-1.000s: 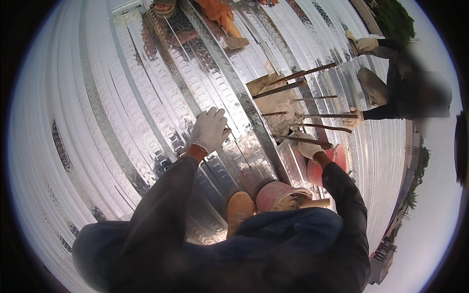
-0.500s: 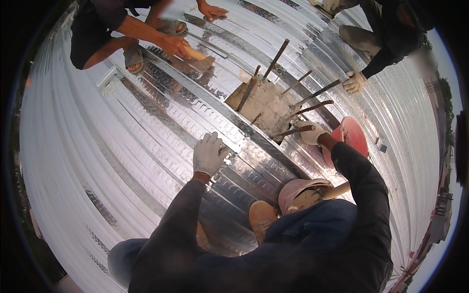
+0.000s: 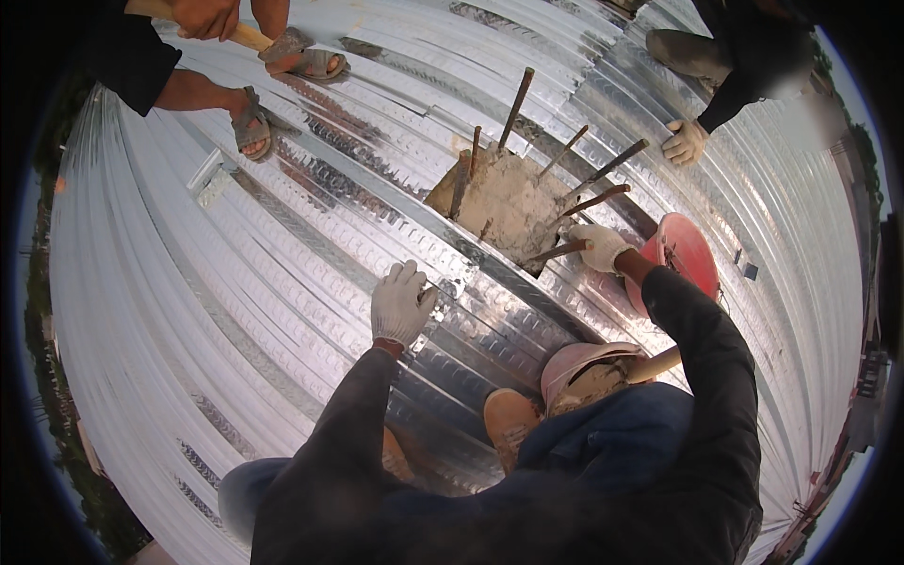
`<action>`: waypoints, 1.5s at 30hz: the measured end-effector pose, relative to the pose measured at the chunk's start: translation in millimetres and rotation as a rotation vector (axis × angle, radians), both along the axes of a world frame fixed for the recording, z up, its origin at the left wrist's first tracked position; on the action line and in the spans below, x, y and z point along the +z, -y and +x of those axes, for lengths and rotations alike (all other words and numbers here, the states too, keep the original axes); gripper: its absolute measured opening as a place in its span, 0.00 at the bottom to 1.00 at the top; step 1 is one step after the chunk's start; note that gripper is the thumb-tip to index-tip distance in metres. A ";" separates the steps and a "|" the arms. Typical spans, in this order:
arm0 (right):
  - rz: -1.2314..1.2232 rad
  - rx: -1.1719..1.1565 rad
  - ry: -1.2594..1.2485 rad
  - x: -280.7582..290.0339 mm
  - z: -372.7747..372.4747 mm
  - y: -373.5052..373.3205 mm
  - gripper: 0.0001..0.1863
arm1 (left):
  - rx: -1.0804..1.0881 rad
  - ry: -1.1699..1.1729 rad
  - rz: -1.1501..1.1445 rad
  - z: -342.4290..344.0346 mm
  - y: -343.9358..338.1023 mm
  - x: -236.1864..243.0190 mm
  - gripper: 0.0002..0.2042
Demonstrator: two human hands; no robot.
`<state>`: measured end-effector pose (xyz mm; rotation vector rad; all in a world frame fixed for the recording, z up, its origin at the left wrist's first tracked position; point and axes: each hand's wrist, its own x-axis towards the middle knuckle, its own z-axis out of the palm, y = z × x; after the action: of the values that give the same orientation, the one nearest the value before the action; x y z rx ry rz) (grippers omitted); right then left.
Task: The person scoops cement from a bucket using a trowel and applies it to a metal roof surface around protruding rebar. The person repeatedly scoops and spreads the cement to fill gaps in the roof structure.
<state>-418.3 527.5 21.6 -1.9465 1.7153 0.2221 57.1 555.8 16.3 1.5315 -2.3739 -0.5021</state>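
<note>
- Two gloved hands are inspected over ribbed metal decking [image 3: 235, 282]; a rough concrete patch [image 3: 518, 202] sits in an opening ahead, right of centre, with several rusty bars rising from it at differing angles.
- Good practice, as judged: set the right hand by feel and sight of the nearest bar's cut end; keep the wrist and sleeve off the bar tips; let the left hand take weight on a flat rib rather than on a sheet edge; hold the feet clear of the bucket rims.
- Right hand [image 3: 600, 249]: at the nearest bar [image 3: 557, 251], on the near right side of the patch; the bar's end overlaps the glove and the fingers are largely hidden; whether it grips the bar or only lies against it, cannot tell.
- Left hand [image 3: 400, 303]: back upward over the decking, left of the patch and well apart from it; fingers loosely bent, thumb a little off; the palm is hidden, so a hold on anything cannot be told.
- Nearby: a red bucket [image 3: 692, 252] just beside the right forearm; a pinkish bucket [image 3: 562, 365] by the knee, grey mix [image 3: 589, 388] within, a wooden handle [image 3: 656, 363] at its rim.
</note>
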 end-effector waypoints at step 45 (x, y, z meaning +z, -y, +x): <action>0.132 0.161 -0.030 109.0 108.2 -98.0 0.25 | 0.001 0.046 -0.070 13.6 -4.4 -35.2 0.17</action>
<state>-310.2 625.5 130.7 -1.9928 1.5222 0.4139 70.7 560.1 -18.9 1.5295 -2.3976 -0.3829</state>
